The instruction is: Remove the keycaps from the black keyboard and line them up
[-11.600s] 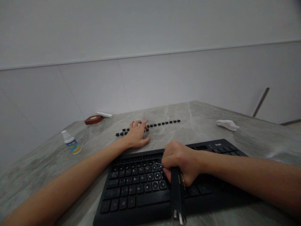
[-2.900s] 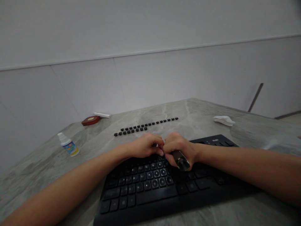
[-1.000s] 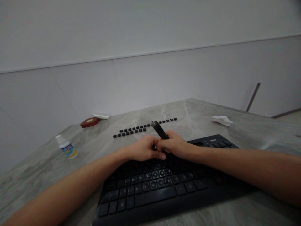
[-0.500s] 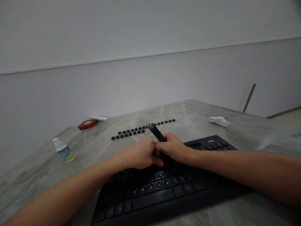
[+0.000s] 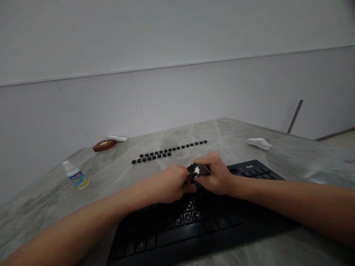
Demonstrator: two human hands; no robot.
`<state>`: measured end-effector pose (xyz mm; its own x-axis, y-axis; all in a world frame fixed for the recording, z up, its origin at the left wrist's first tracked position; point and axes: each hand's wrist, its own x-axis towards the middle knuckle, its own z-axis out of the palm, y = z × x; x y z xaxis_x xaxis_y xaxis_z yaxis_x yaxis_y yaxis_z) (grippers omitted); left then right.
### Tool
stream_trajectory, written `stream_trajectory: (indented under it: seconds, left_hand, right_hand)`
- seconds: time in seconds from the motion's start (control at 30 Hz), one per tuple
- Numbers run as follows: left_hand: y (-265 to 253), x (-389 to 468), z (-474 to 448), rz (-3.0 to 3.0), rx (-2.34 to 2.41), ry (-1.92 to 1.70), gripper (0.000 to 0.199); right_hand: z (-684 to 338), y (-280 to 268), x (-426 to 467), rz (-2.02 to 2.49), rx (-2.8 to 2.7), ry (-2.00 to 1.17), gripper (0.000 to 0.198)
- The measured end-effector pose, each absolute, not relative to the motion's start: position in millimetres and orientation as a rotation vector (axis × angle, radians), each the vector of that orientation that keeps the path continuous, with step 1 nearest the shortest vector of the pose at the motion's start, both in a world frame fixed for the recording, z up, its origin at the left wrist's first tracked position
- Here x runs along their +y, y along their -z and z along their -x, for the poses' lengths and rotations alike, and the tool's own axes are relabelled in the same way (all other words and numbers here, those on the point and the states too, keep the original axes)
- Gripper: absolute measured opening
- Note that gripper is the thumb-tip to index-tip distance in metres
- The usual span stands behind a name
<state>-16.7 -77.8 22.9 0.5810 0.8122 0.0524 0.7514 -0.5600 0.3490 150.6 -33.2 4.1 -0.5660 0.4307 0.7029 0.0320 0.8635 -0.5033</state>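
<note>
A black keyboard (image 5: 180, 242) lies on the table beneath both hands, with round bare key seats (image 5: 188, 217) showing where caps are off in its middle. My right hand (image 5: 217, 175) is closed around a slim black tool with a shiny metal-like end (image 5: 198, 170), which points up toward me; its lower end is hidden. Right beside it, my left hand (image 5: 172, 183) is closed above the keyboard, its fingertips meeting near the tool. What those fingers grip, if anything, is hidden. Beyond the hands, small black keycaps (image 5: 156, 152) lie in two rows.
A white spray bottle with a blue and yellow label (image 5: 77, 178) stands at the left. Farther back are a reddish-brown case (image 5: 104, 145) and a white strip (image 5: 117, 139). Crumpled white tissue (image 5: 259, 143) lies at the right. A wall (image 5: 172, 98) rises behind the table.
My right hand has tipped the black tool from leaning up and left to pointing toward me. Both hands have shifted slightly to the right; the keycap rows are unchanged.
</note>
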Motion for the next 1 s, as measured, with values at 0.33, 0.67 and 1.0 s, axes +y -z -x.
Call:
stream_trajectory:
  seconds: [0.33, 0.67, 1.0]
  left_hand:
    - [-46.3, -78.6, 29.2, -2.493, 1.335, 0.029, 0.010]
    - [-50.8, -77.4, 34.7, -2.536, 1.285, 0.059, 0.010]
    - [-29.9, -35.9, 62.7, -2.556, 1.608, -0.206, 0.003]
  right_hand:
    - [-146.0, 1.6, -25.5, 0.472, -1.975, -0.692, 0.031]
    - [-138.1, -0.3, -9.8, 0.650, -1.353, -1.092, 0.031]
    - [-136.6, 4.1, -6.8, 0.581, -1.344, -1.210, 0.032]
